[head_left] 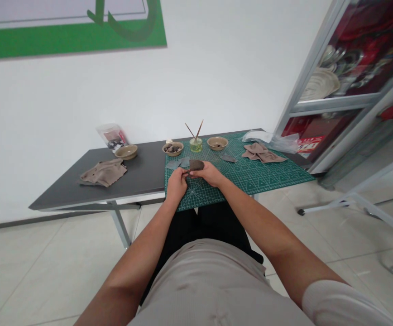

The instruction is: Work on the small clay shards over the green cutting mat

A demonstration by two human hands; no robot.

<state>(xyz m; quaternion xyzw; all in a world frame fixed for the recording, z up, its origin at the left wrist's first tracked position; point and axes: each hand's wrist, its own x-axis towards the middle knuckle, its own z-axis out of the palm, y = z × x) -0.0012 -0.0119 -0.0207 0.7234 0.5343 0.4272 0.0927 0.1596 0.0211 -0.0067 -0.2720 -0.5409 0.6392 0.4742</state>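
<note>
Both your hands meet over the green cutting mat (pixel 267 179), holding a flat dark brown chunk (pixel 196 165) just above it; at this distance you cannot tell what the chunk is made of. Your left hand (pixel 176 184) is nearly closed, its fingers (pixel 183 172) curled onto the chunk's left end. Your right hand (pixel 207 174) comes in from the other side, partly closed, with its fingers (pixel 191 174) reaching under the chunk, though you cannot tell how firm either grip is. Two grey flat pieces (pixel 173 165) (pixel 229 158) lie on the mat, one on each side of the chunk. Beyond it, a glass jar (pixel 195 145) of green liquid holds two thin sticks (pixel 193 130) and stands between a bowl of dark fragments (pixel 172 148) and a second bowl (pixel 217 143). On the dark grey table (pixel 142 181) to your left are a third bowl (pixel 126 152), a taupe cloth (pixel 104 173) and a clear bag (pixel 112 137); another taupe cloth (pixel 262 154) lies on the mat to your right.
</note>
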